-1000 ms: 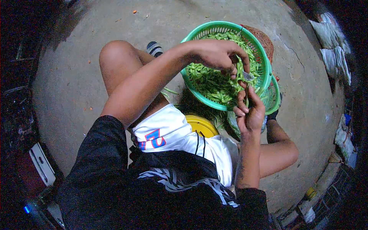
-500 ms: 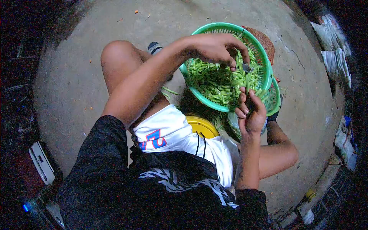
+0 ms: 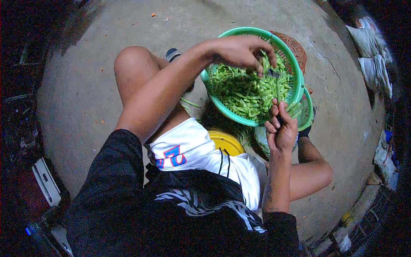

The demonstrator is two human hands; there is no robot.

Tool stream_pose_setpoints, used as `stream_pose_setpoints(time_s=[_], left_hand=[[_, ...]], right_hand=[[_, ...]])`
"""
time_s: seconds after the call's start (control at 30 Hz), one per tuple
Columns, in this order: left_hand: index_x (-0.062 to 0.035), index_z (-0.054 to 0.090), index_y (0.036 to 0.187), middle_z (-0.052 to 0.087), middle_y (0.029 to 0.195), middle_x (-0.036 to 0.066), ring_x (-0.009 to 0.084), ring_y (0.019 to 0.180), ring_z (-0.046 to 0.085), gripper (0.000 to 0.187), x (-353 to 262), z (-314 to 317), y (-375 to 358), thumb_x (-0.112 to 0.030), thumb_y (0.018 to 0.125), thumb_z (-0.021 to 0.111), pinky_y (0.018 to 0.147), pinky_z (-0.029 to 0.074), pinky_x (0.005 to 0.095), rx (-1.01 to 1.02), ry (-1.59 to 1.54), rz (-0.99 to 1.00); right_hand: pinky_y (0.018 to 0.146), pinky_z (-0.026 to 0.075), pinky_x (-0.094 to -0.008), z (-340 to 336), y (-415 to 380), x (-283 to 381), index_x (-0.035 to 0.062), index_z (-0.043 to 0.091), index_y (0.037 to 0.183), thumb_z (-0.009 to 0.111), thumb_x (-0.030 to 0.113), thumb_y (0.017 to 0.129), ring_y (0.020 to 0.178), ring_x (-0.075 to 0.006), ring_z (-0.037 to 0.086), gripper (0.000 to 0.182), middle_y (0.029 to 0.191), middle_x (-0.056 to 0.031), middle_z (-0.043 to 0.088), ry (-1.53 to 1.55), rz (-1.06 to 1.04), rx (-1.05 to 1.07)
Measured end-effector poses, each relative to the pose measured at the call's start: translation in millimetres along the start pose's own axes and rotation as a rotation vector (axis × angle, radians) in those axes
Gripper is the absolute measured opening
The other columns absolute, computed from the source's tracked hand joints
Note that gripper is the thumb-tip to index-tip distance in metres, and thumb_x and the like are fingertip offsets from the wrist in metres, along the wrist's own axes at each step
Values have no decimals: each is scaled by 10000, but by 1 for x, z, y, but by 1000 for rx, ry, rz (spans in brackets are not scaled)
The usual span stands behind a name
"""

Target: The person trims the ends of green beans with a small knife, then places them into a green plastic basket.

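My left hand reaches across over the green basket, fingers curled, with a green bean between thumb and forefinger. Below it, my right hand is closed round a thin tool with a dark, blade-like head. The tool points up toward the left fingertips, its head right beside the bean. Many cut green bean pieces fill the basket beneath both hands. Part of the tool's grip is hidden in my right palm.
A second green basket sits partly under the first, with a reddish-brown sack behind. A yellow round container stands between my legs. Loose beans lie by my left knee. White sacks line the right side of the concrete floor.
The tool in my right hand has shifted slightly, with its dark head now a little left and higher. My right fingers have moved slightly right; my left hand stays nearly in place.
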State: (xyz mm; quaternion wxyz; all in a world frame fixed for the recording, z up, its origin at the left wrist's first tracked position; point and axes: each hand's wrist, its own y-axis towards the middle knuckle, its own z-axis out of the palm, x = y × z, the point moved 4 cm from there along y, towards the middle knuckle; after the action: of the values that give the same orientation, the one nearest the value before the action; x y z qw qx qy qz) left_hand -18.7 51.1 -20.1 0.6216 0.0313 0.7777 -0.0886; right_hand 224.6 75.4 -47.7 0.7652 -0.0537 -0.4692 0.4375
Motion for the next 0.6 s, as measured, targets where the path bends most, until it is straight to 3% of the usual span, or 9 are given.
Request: stream_pose_setpoints(time_s=[0.13, 0.23, 0.27, 0.4, 0.47, 0.6], left_hand=[[-31, 606, 1234, 690, 980, 52, 128, 877, 671, 383, -5, 26, -1, -9, 860, 686, 781, 534, 305, 113, -106, 23], [-30, 634, 1199, 682, 1082, 55, 142, 941, 664, 338, -3, -3, -2, -12, 863, 671, 819, 545, 316, 4, -119, 74], [-33, 626, 1222, 675, 1117, 65, 152, 963, 660, 366, 1, -9, -2, -11, 861, 674, 835, 550, 319, 11, -114, -14], [-51, 591, 1281, 677, 1005, 60, 152, 926, 664, 435, -14, 22, -5, -21, 858, 692, 823, 547, 320, 70, 49, 39], [-50, 609, 1255, 682, 991, 71, 158, 908, 671, 405, -18, 37, -5, -18, 857, 680, 819, 545, 315, 140, -125, -2], [-33, 632, 1204, 682, 1089, 79, 144, 897, 668, 342, -5, 2, 1, 5, 864, 654, 792, 546, 310, 21, -55, 64]], right_hand=[[419, 294, -173, -4, 1, -3, 28, 607, 1097, 648, 139, 981, 515, -24, 395, 166, 872, -50, 628, 7, 6, 1], [422, 297, -172, -4, -1, 1, 39, 600, 1089, 643, 142, 988, 518, -22, 405, 151, 878, -51, 629, 1, 5, 22], [422, 297, -172, -3, -1, 1, 39, 600, 1089, 643, 142, 988, 518, -22, 405, 151, 878, -51, 629, 4, 2, 26], [427, 294, -170, -1, 0, -4, 38, 597, 1094, 635, 155, 997, 521, -23, 393, 156, 858, -36, 609, 40, -3, -1], [428, 290, -169, 0, 0, -3, 38, 598, 1094, 634, 159, 999, 522, -23, 388, 158, 853, -31, 602, 45, -4, 1], [429, 282, -167, 2, -2, 1, 39, 598, 1099, 635, 174, 1003, 522, -22, 375, 169, 850, -25, 595, -4, -13, 27]])
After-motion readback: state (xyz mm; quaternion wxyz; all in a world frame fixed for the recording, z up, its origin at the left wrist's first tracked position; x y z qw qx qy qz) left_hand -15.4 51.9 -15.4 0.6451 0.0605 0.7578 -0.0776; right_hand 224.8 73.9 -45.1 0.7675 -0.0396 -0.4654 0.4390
